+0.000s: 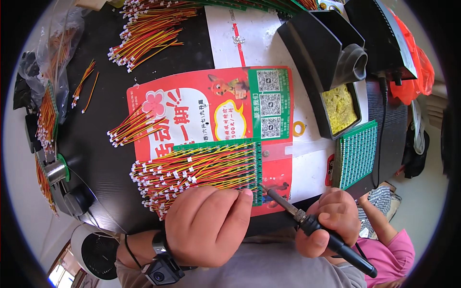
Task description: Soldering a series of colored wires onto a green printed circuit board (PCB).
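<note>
A green circuit board panel [258, 165] lies on a red printed sheet [192, 79]. Rows of red, yellow and black wires with white connectors [192, 165] run leftward from its right edge. My left hand [209, 225] is closed over the panel's near end, thumb and fingertips pressed together beside the wire ends; what they pinch is hidden. My right hand [331, 223] grips a soldering iron [300, 214] by its black handle. The iron's tip points up and left, at the panel's right edge close to my left fingertips.
Loose wire bundles [146, 36] lie at the back left, a smaller one [137, 127] nearer. At right stand a black iron holder with yellow sponge [340, 109], stacked green boards [356, 156] and a black box [382, 41]. A solder spool [56, 170] is far left. Another person's arm [377, 218] shows lower right.
</note>
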Demonstrator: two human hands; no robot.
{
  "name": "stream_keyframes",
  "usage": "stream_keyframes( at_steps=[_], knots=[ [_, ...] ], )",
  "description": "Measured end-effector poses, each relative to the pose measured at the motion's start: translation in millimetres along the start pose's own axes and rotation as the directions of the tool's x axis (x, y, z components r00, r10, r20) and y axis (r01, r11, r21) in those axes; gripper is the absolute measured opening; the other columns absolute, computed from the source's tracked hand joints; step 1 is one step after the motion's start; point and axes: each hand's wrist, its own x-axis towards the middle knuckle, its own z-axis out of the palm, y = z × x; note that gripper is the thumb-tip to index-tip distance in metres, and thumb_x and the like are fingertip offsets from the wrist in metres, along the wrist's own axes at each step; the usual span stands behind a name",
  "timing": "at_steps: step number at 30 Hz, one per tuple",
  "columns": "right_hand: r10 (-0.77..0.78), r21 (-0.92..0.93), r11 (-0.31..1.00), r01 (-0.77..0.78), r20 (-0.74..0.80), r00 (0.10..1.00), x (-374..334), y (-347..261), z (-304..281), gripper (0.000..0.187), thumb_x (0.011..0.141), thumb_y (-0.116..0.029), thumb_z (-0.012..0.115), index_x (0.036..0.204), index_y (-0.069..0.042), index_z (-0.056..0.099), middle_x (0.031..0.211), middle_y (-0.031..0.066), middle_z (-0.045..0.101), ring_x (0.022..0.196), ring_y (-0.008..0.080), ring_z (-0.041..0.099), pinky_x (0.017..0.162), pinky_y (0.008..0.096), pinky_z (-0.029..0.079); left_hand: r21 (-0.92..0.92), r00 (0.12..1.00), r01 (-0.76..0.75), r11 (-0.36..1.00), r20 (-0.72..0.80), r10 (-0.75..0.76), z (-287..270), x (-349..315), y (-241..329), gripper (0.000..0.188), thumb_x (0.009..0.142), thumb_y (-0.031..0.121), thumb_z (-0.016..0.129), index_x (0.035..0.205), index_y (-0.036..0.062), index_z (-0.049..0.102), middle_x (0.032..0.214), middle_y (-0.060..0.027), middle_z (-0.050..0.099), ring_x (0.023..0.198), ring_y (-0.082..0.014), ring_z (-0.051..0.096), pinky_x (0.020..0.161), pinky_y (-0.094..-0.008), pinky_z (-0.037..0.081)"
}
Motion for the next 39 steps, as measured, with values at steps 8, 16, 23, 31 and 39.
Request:
stream_keyframes(
  at_steps=[8, 16, 23, 31, 39],
  knots=[
    [0.009, -0.006, 1.000, -0.009, 0.015, 1.000, 2.0, -0.9, 1.6, 0.031, 0.082, -0.018, 0.080, 0.097, -0.003, 0.057, 0.070, 0.0044, 0.056, 0.053, 0.0185, 0.053, 0.046, 0.0309, 0.044, 0.041, 0.997, 0.062, 0.997, 0.034, -0.063, 0.3, 2.5, 2.0, 0.017, 0.072, 0.004, 0.073, 0.089, -0.0002, 0.073, 0.081, -0.0078, 0.063, 0.073, -0.0231, 0.062, 0.061, -0.0328, 0.055],
    [0.025, -0.007, 1.000, -0.025, 0.028, 0.999, 1.7, -1.2, 1.4, 0.033, 0.081, -0.017, 0.081, 0.097, -0.001, 0.056, 0.067, 0.0046, 0.056, 0.052, 0.0182, 0.053, 0.045, 0.0303, 0.044, -0.030, 0.996, 0.076, 0.997, 0.047, -0.074, -1.3, 4.9, 2.7, 0.028, 0.067, -0.006, 0.072, 0.095, -0.0063, 0.073, 0.079, -0.0120, 0.062, 0.066, -0.0269, 0.060, 0.057, -0.0355, 0.050],
    [0.030, -0.008, 1.000, -0.030, 0.018, 0.999, 1.3, -0.5, 2.6, 0.034, 0.082, -0.019, 0.081, 0.098, -0.002, 0.056, 0.067, 0.0044, 0.056, 0.052, 0.0180, 0.053, 0.045, 0.0298, 0.044, -0.026, 0.996, 0.079, 0.997, 0.048, -0.077, -0.2, 3.9, 2.2, 0.029, 0.066, -0.006, 0.072, 0.095, -0.0063, 0.073, 0.079, -0.0119, 0.062, 0.066, -0.0267, 0.060, 0.057, -0.0352, 0.050],
    [0.019, -0.003, 1.000, -0.019, 0.011, 1.000, -1.5, -0.2, -0.7, 0.031, 0.085, -0.022, 0.078, 0.097, -0.003, 0.057, 0.070, 0.0043, 0.053, 0.053, 0.0180, 0.052, 0.046, 0.0312, 0.044, 0.039, 0.997, 0.057, 0.998, 0.045, -0.059, 0.7, 2.2, 1.4, 0.020, 0.071, 0.004, 0.073, 0.091, -0.0011, 0.073, 0.082, -0.0083, 0.062, 0.073, -0.0239, 0.061, 0.059, -0.0333, 0.053],
    [0.016, -0.008, 1.000, -0.016, -0.008, 1.000, 0.7, -1.7, -0.3, 0.030, 0.084, -0.020, 0.078, 0.096, -0.003, 0.057, 0.068, 0.0044, 0.053, 0.052, 0.0181, 0.052, 0.045, 0.0310, 0.044, -0.004, 0.999, -0.007, 1.000, -0.034, 0.007, 4.1, 1.3, -0.3, 0.020, 0.070, 0.002, 0.072, 0.089, -0.0032, 0.071, 0.079, -0.0073, 0.061, 0.069, -0.0225, 0.060, 0.055, -0.0336, 0.051]
  ],
)
